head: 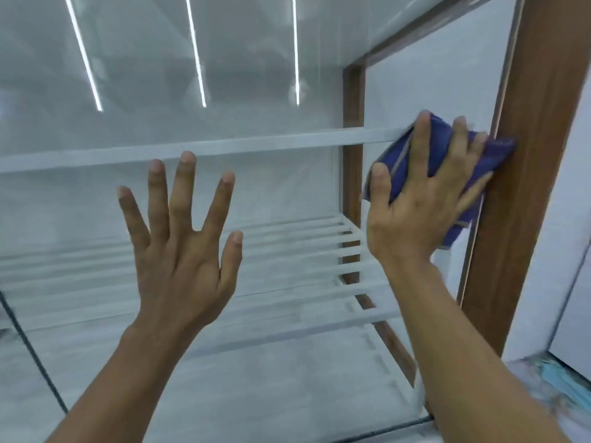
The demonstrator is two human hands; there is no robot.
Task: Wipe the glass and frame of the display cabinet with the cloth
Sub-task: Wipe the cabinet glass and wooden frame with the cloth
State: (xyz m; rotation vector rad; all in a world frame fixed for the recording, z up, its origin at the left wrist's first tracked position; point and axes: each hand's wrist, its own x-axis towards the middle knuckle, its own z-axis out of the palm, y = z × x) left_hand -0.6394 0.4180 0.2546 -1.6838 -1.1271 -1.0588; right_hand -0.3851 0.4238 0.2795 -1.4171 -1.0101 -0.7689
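The right hand [419,206] pressed the blue cloth [439,148], fingers spread flat, where the glass [256,91] met the wooden frame post [524,203]; the left hand [185,251] hovered splayed and empty. Edge-wiping seemed underway, and next the cloth would need sliding along that post.

Your cloth [439,145] was soft blue fabric with a fuzzy nap and a pale stitched hem. The glass [160,75] you faced was smooth and glossy, full of bright reflections. The frame [537,155] looked like brown wood grain, satin-smooth; the shelf bars [271,143] were matt white.
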